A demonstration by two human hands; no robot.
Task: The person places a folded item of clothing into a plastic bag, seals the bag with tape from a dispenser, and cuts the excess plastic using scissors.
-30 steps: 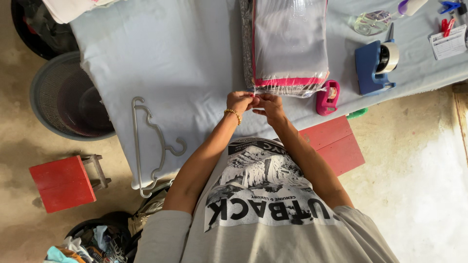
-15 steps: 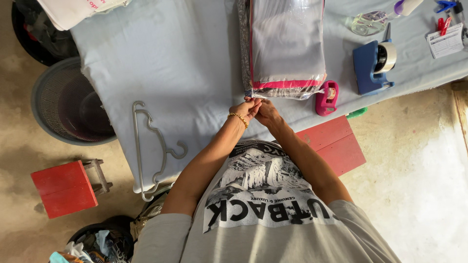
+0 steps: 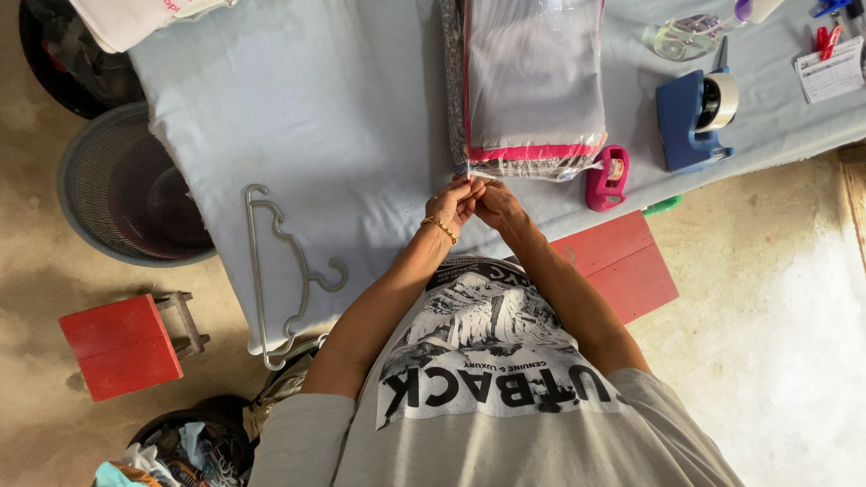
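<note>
My left hand (image 3: pixel 454 204), with a gold bracelet on its wrist, and my right hand (image 3: pixel 499 206) meet fingertip to fingertip at the near edge of a clear plastic bag (image 3: pixel 534 86). The bag holds folded grey cloth with a pink border and lies on a table covered in pale blue cloth (image 3: pixel 334 117). Both hands pinch at the bag's near left corner. What lies between the fingers is too small to make out.
A pink tape dispenser (image 3: pixel 606 179) lies right of my hands, with a blue tape dispenser (image 3: pixel 695 113) further right. A grey hanger (image 3: pixel 271 271) rests on the table's left edge. A grey basket (image 3: pixel 126 189), two red stools (image 3: pixel 122 347) (image 3: pixel 622 261) and a clothes pile (image 3: pixel 180 451) are on the floor.
My hands stay pinched together at the bag's near edge, with only a slight shift of the fingers. Nothing else has moved.
</note>
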